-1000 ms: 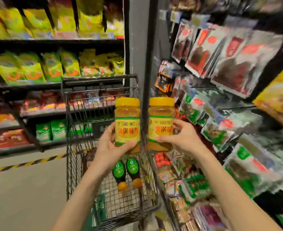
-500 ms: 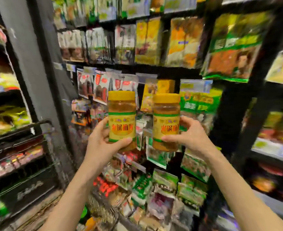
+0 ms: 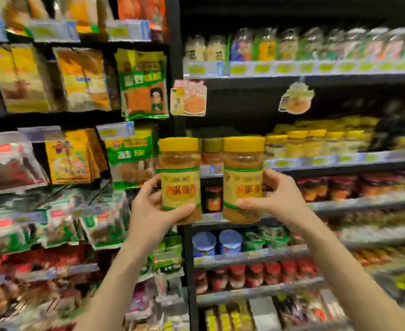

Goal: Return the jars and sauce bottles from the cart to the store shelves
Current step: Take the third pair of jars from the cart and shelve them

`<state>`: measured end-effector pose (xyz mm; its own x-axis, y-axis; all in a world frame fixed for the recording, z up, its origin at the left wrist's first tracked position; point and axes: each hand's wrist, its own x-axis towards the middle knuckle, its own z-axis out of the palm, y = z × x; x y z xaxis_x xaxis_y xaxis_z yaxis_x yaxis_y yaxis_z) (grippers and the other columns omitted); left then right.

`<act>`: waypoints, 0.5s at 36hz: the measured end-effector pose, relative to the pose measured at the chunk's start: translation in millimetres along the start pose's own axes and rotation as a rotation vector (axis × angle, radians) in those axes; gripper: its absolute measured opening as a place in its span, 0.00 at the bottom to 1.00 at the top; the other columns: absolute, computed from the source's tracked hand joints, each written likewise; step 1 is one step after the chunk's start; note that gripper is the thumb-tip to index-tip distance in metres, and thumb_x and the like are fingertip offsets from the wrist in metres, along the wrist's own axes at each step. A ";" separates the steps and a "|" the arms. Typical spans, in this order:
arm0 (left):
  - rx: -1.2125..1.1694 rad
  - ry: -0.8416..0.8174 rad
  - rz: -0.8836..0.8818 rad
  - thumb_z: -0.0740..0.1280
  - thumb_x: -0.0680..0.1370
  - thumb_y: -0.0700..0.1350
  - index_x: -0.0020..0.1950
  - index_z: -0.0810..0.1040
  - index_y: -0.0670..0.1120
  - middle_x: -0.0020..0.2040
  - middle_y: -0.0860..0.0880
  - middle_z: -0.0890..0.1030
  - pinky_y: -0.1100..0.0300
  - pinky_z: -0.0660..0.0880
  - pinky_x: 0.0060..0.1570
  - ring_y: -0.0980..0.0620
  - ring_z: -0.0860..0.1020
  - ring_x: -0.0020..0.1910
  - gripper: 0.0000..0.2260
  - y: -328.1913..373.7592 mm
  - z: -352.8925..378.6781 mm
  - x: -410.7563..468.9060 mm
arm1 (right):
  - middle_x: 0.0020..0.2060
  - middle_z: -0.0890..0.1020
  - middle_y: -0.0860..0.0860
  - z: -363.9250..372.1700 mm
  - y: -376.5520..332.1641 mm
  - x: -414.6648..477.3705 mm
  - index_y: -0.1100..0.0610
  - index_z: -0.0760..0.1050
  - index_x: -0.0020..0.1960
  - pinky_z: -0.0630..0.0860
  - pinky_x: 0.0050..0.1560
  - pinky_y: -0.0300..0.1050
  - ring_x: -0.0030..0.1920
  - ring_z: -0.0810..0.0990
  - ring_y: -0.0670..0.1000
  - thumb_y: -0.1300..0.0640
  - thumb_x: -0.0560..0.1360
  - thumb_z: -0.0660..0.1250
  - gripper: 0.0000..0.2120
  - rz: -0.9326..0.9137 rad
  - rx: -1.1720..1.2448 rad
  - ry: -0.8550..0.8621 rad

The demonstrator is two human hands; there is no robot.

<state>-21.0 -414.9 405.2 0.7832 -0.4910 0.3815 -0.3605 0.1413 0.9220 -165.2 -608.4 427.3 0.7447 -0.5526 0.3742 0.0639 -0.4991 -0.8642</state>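
Head view: left hand [image 3: 149,209] grips left yellow-lidded jar [image 3: 180,180]; right hand [image 3: 278,199] grips right yellow-lidded jar [image 3: 243,180]. Both jars upright, side by side, apart, raised before shelf [image 3: 340,161] stocked with similar yellow-lidded jars [image 3: 316,142].

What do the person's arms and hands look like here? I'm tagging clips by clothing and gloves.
Both forearms are bare right down to the bottom edge of the picture, with no sleeve or cuff showing. The left hand and right hand wear no gloves. No watch, bracelet or ring is visible, though the picture is somewhat blurred.
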 end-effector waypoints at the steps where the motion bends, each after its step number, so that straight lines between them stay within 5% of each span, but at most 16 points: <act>1: -0.004 -0.025 -0.008 0.77 0.62 0.36 0.61 0.66 0.54 0.47 0.55 0.82 0.67 0.79 0.38 0.64 0.82 0.40 0.34 0.0 12.4 0.8 | 0.50 0.84 0.49 -13.3 1.9 -5.7 0.54 0.78 0.55 0.78 0.57 0.53 0.52 0.82 0.48 0.51 0.53 0.82 0.32 0.007 -0.014 0.033; 5: -0.021 -0.123 -0.010 0.78 0.61 0.36 0.62 0.66 0.54 0.47 0.56 0.81 0.65 0.80 0.41 0.64 0.82 0.42 0.35 4.9 64.1 2.6 | 0.49 0.85 0.48 -64.8 11.0 -26.7 0.52 0.79 0.53 0.79 0.55 0.53 0.51 0.83 0.48 0.47 0.50 0.81 0.33 0.014 -0.062 0.149; 9: -0.057 -0.214 -0.015 0.78 0.61 0.36 0.71 0.64 0.46 0.52 0.50 0.82 0.53 0.80 0.49 0.55 0.83 0.48 0.41 11.3 119.1 3.8 | 0.46 0.85 0.49 -117.7 22.5 -43.8 0.53 0.79 0.51 0.80 0.53 0.50 0.48 0.83 0.48 0.58 0.56 0.82 0.25 0.003 -0.112 0.245; 14: -0.097 -0.303 -0.005 0.77 0.61 0.34 0.71 0.63 0.45 0.48 0.55 0.81 0.66 0.80 0.42 0.61 0.81 0.45 0.41 20.5 195.1 1.5 | 0.47 0.85 0.50 -183.9 45.2 -60.0 0.54 0.79 0.52 0.80 0.50 0.45 0.49 0.83 0.48 0.56 0.54 0.82 0.27 0.024 -0.142 0.328; 18: -0.125 -0.343 -0.006 0.78 0.61 0.34 0.72 0.61 0.46 0.50 0.52 0.81 0.60 0.79 0.46 0.57 0.81 0.47 0.43 24.6 258.5 -1.9 | 0.48 0.85 0.49 -239.8 62.4 -70.3 0.54 0.79 0.53 0.80 0.48 0.42 0.49 0.83 0.45 0.59 0.57 0.81 0.26 0.046 -0.170 0.347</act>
<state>-162.3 -632.7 410.0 0.5618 -0.7493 0.3507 -0.2748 0.2309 0.9334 -372.9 -760.7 427.7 0.4730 -0.7555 0.4534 -0.0969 -0.5561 -0.8255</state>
